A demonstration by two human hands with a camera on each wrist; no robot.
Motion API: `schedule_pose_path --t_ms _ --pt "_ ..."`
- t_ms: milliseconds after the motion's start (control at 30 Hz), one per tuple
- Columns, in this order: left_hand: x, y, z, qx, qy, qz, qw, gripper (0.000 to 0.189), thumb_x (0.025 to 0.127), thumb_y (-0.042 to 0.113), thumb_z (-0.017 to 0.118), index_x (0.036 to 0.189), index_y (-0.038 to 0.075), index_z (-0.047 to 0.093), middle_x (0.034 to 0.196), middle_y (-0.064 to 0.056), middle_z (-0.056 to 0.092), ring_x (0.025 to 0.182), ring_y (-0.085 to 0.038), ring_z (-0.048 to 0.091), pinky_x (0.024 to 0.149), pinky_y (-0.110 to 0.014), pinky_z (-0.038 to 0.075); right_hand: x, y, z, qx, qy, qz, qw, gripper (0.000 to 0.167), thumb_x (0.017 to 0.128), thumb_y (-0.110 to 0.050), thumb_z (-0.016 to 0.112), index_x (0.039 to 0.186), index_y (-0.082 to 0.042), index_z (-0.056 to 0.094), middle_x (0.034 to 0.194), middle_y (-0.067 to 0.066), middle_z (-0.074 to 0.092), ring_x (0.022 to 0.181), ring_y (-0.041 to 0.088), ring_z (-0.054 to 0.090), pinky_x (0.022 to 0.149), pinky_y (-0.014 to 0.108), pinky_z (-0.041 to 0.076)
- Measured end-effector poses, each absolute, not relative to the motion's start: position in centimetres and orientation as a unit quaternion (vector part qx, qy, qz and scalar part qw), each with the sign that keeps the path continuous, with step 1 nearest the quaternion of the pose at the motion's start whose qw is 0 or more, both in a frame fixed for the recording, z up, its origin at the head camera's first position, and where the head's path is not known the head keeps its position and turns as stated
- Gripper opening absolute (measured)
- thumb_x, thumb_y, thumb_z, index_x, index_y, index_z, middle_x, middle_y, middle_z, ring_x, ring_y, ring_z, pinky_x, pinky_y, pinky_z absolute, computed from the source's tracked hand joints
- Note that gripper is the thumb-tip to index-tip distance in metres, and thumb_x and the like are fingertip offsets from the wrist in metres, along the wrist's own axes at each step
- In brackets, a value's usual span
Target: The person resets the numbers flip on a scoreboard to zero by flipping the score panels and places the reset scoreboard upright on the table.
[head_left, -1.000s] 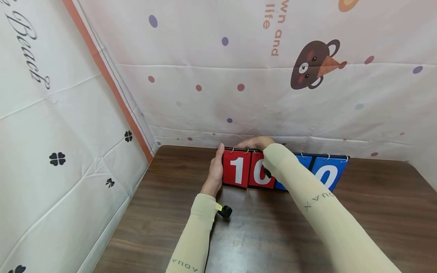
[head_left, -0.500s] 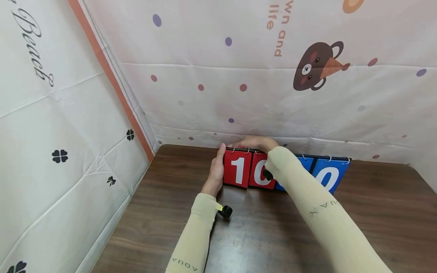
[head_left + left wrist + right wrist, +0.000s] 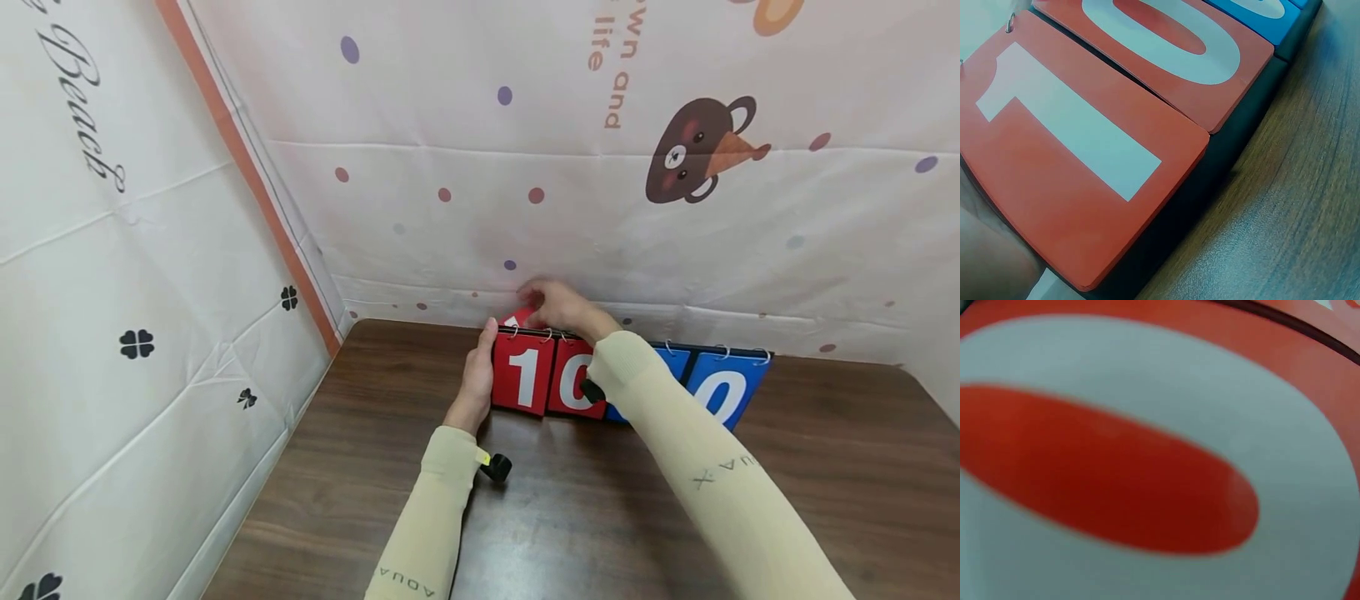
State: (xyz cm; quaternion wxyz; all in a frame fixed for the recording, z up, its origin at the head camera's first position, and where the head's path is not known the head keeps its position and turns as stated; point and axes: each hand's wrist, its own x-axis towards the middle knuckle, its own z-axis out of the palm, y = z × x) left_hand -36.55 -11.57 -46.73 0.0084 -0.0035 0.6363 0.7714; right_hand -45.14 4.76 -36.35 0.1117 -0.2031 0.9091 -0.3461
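A flip scoreboard stands near the back of the table, with two red cards showing 1 and 0 and blue cards to their right. My left hand holds its left edge, thumb up along the side. Behind the top edge, my right hand pinches a red number card that pokes up above the rings; the fingertips are partly blurred. The red 1 card fills much of the left wrist view. Close up in the right wrist view is the red 0 card. My right forearm covers part of the blue cards.
The brown wooden table extends in front and to both sides. A white printed cloth hangs just behind the scoreboard, and another cloth borders the left. A blue 0 card hangs at the scoreboard's right end.
My right hand has risen from behind the scoreboard's top edge, bringing a red card up into sight. The left hand keeps its hold on the left edge.
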Motion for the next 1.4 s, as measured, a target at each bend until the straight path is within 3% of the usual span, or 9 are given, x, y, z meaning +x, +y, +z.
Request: schedule_pose_path --t_ms 267,500,667,800,1033,1133,1233,1400 --pt "-36.1 -11.7 -46.6 -0.003 0.638 0.770 0.013 0.076 0.101 0.075 0.045 0.138 0.011 0.061 0.125 -0.006 0.066 0.111 -0.019 0.062 0.098 -0.040 0.049 -43.2 4.7 -35.7 -0.285 0.902 -0.318 -0.063 0.048 0.099 0.002 0.067 0.146 -0.005 0.060 0.150 0.017 0.051 0.126 0.035 0.057 0.104 0.050 0.052" --pt "-36.0 -11.6 -46.7 0.003 0.637 0.770 0.010 0.075 0.101 0.074 0.044 0.135 0.010 0.063 0.122 -0.006 0.067 0.110 -0.019 0.063 0.098 -0.041 0.048 -41.8 4.7 -35.5 -0.381 0.828 -0.325 -0.253 0.048 0.096 0.013 0.066 0.142 0.000 0.062 0.153 0.020 0.050 0.135 0.034 0.054 0.102 0.047 0.054" --pt "-36.2 -11.3 -46.7 0.007 0.635 0.772 0.006 0.072 0.102 0.072 0.044 0.131 0.009 0.063 0.120 -0.006 0.067 0.108 -0.019 0.063 0.098 -0.041 0.048 -41.0 4.7 -34.3 -0.409 0.772 -0.337 -0.351 0.056 0.093 0.016 0.069 0.146 0.000 0.059 0.153 0.023 0.050 0.110 0.032 0.065 0.089 0.045 0.060" --pt "-36.4 -11.3 -46.8 0.003 0.630 0.776 0.002 0.071 0.103 0.071 0.044 0.130 0.008 0.064 0.119 -0.006 0.067 0.107 -0.019 0.064 0.096 -0.040 0.048 -39.6 4.9 -33.3 -0.406 0.762 -0.363 -0.351 0.065 0.093 0.014 0.071 0.153 -0.001 0.051 0.148 0.021 0.054 0.100 0.029 0.067 0.085 0.044 0.061" --pt "-36.4 -11.4 -47.0 0.009 0.626 0.780 -0.004 0.073 0.104 0.072 0.042 0.130 0.007 0.065 0.115 -0.006 0.069 0.104 -0.018 0.065 0.092 -0.036 0.051 -36.1 5.6 -32.4 -0.365 0.770 -0.437 -0.288 0.078 0.094 0.005 0.076 0.162 -0.008 0.040 0.110 0.014 0.068 0.095 0.023 0.070 0.085 0.045 0.061" --pt "-36.4 -11.5 -47.1 0.011 0.628 0.778 -0.004 0.076 0.103 0.073 0.041 0.128 0.006 0.067 0.111 -0.005 0.071 0.101 -0.017 0.065 0.091 -0.035 0.051 -34.5 5.9 -32.4 -0.377 0.769 -0.432 -0.283 0.075 0.093 0.006 0.077 0.159 -0.008 0.045 0.109 0.013 0.069 0.095 0.022 0.070 0.085 0.044 0.062" --pt "-36.4 -11.6 -47.1 0.004 0.638 0.770 -0.012 0.077 0.103 0.074 0.041 0.125 0.006 0.070 0.108 -0.005 0.071 0.102 -0.018 0.064 0.094 -0.037 0.049 -32.9 6.3 -32.9 -0.411 0.765 -0.406 -0.285 0.066 0.090 0.009 0.079 0.150 -0.004 0.056 0.119 0.013 0.072 0.100 0.022 0.072 0.086 0.043 0.061" --pt "-36.5 -11.6 -46.8 -0.015 0.633 0.774 -0.008 0.071 0.103 0.070 0.044 0.121 0.008 0.074 0.117 -0.006 0.068 0.116 -0.021 0.058 0.107 -0.046 0.042 -30.7 6.9 -34.6 -0.478 0.758 -0.346 -0.278 0.047 0.085 0.011 0.083 0.129 -0.002 0.071 0.122 0.010 0.074 0.107 0.023 0.072 0.090 0.041 0.060"
